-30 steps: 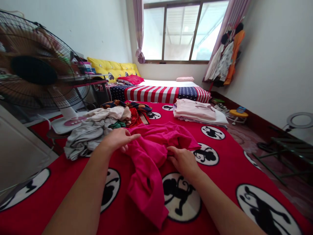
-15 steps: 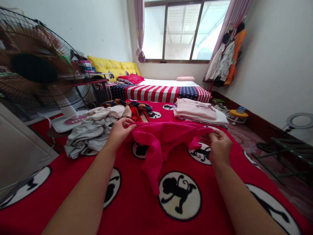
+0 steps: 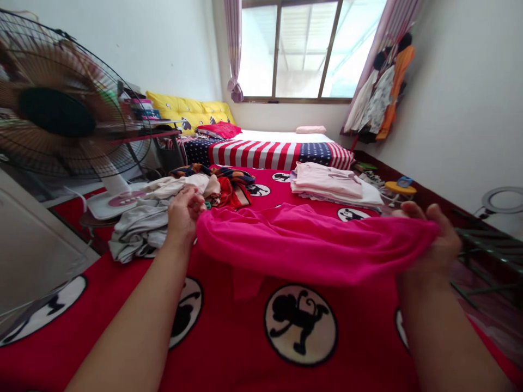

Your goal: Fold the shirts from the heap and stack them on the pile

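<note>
A bright pink garment point(image 3: 310, 245) is stretched sideways between my two hands, just above the red blanket point(image 3: 229, 337) with its black monkey figures in white circles. My left hand point(image 3: 186, 212) is closed on the garment's left end. At the other end, my right hand point(image 3: 433, 239) grips the cloth, its outline smeared by motion. The garment's exact kind does not show. Left of my left hand lies a heap of crumpled clothes point(image 3: 151, 218), grey, cream, red and dark. Beyond the pink cloth is a folded stack of pale pink clothes point(image 3: 327, 182).
A large fan point(image 3: 57, 111) stands close at the left. A second bed with a striped, starred cover point(image 3: 261, 155) lies below the window. On the right are a yellow stool point(image 3: 400, 188), a ring light point(image 3: 504, 200) and a dark green metal frame point(image 3: 490, 247).
My right hand has moved right and nearer, and my left hand slightly left. Between them the pink garment has spread wide, and its hanging part has swung up.
</note>
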`<state>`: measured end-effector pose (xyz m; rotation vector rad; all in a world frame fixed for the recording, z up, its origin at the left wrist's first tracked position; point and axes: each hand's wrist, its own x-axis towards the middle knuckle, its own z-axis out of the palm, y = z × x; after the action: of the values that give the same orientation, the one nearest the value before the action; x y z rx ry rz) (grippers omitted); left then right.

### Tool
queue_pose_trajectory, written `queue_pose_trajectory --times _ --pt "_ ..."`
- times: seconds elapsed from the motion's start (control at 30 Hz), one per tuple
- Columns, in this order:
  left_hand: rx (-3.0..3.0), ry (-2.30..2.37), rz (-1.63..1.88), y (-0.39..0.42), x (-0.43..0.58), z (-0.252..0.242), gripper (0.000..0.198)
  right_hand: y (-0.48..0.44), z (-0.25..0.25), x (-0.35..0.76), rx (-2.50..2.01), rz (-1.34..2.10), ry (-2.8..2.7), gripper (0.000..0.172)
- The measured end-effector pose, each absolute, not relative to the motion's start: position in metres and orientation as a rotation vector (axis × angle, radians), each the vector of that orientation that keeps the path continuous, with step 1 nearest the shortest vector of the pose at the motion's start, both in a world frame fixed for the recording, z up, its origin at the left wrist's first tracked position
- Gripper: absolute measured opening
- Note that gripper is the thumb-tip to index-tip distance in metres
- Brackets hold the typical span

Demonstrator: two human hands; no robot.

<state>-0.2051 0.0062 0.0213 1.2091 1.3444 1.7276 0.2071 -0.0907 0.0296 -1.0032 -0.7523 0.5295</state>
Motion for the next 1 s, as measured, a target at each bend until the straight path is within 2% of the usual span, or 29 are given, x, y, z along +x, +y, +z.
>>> queue_pose_trajectory --times 0.07,0.13,0.23,0.33,0.43,0.5,0.57,0.63,0.73,0.8,0.87,0.93,1.0 --pt "1.030 1.259 1.843 0.010 -0.205 0.012 0.020 -0.087 0.022 0.208 -1.020 0.671 -0.617 0.025" --pt "1.108 1.280 1.811 0.016 -0.203 0.002 0.026 -0.079 0.011 0.203 -1.158 0.680 -0.614 0.021" --pt "1.504 1.420 1.500 0.022 -0.198 -0.012 0.030 -0.067 -0.006 0.186 -1.310 0.704 -0.837 0.032" --pt "1.936 1.731 1.115 0.023 -0.195 -0.021 0.035 -0.059 -0.019 0.166 -1.372 0.660 -1.018 0.060" --pt "2.101 1.945 0.880 0.021 -0.194 -0.025 0.055 -0.054 -0.029 0.152 -1.389 0.798 -1.019 0.096" --pt "2.117 1.965 0.780 0.020 -0.194 -0.026 0.066 -0.052 -0.033 0.149 -1.379 0.929 -1.005 0.104" --pt "2.134 1.928 0.687 0.019 -0.193 -0.025 0.064 -0.052 -0.034 0.149 -1.362 0.995 -1.040 0.100" --pt "2.126 1.876 0.683 0.016 -0.190 -0.021 0.050 -0.055 -0.030 0.151 -1.330 0.986 -1.086 0.084" --pt "2.127 1.836 1.066 0.009 -0.184 -0.011 0.028 -0.063 -0.017 0.156 -1.244 0.763 -0.990 0.053" --pt "2.170 1.804 1.400 0.005 -0.179 -0.006 0.023 -0.068 -0.009 0.162 -1.240 0.482 -0.867 0.043" --pt "2.257 1.753 1.501 0.002 -0.176 -0.004 0.020 -0.070 -0.007 0.169 -1.335 0.194 -0.839 0.040" --pt "2.341 1.726 1.342 0.003 -0.174 -0.007 0.019 -0.069 -0.011 0.175 -1.482 -0.011 -0.933 0.043" --pt "2.353 1.741 1.063 0.005 -0.174 -0.013 0.021 -0.064 -0.018 0.178 -1.636 -0.058 -1.080 0.060"
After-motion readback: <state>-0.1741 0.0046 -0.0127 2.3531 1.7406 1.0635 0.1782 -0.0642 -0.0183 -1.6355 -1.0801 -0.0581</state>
